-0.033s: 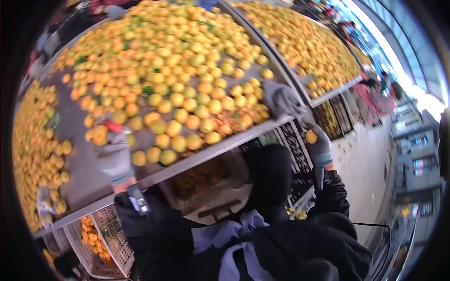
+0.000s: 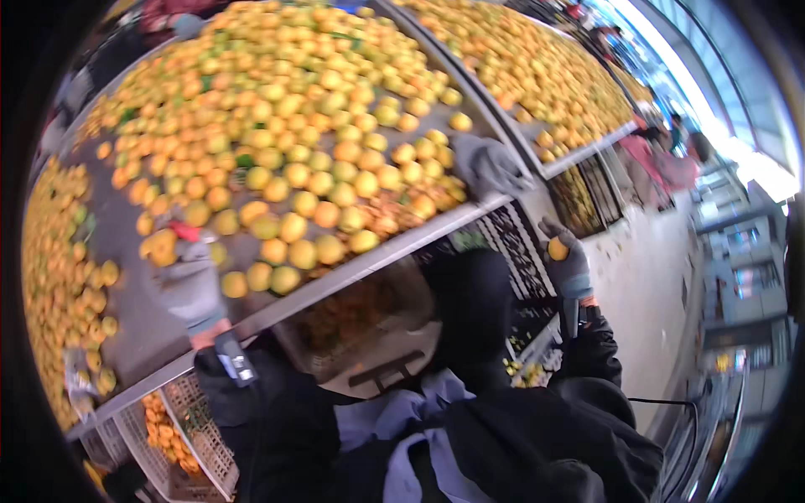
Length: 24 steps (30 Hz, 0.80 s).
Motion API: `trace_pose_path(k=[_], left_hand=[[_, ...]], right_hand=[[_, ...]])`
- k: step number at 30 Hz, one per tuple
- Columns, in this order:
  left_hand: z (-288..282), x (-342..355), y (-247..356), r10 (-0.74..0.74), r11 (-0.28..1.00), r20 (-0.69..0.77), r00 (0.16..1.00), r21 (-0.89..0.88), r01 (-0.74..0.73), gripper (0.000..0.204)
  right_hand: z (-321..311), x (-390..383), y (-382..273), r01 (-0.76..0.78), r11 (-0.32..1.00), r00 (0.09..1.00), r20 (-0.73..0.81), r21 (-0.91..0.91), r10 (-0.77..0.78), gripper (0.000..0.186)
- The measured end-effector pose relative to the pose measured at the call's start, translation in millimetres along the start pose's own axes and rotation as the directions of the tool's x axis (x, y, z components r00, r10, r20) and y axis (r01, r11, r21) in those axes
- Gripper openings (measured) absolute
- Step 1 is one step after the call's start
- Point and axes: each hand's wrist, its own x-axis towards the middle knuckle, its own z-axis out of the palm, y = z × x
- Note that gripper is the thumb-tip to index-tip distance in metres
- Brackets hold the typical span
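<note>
My left hand, in a grey glove, is closed around a small red-handled tool over the sorting table, beside some orange fruit; its fingertips are blurred. My right hand, also gloved, grips one orange fruit beyond the table's near metal rail. Many yellow-orange round fruits lie spread over the dark tabletop, with a few green leaves among them. A crumpled grey cloth rests at the table's right corner.
A second fruit-covered table adjoins at the right. Below the rail are crates, a black patterned crate and a bin. Co-workers stand at the far edge; another person in pink is at the right.
The whole view has shifted slightly, so the tables and both my hands appear a little further left. The tables and most fruit appear higher in the picture. Both hands keep their grip.
</note>
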Motion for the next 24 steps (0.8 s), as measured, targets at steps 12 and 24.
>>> trace_pose_path(k=[12, 24], left_hand=[[-23, 5, -35, -0.22, 0.974, 0.066, 0.973, -0.034, 0.222, 0.065], [-4, -13, -13, 0.041, 0.99, 0.144, 0.989, 0.125, -0.059, 0.055]], right_hand=[[-329, -278, 239, -0.541, -0.368, 0.787, -0.61, -0.756, 0.097, 0.023], [-61, -53, 48, 0.067, 0.535, 0.909, -0.169, -0.842, -0.38, 0.022]])
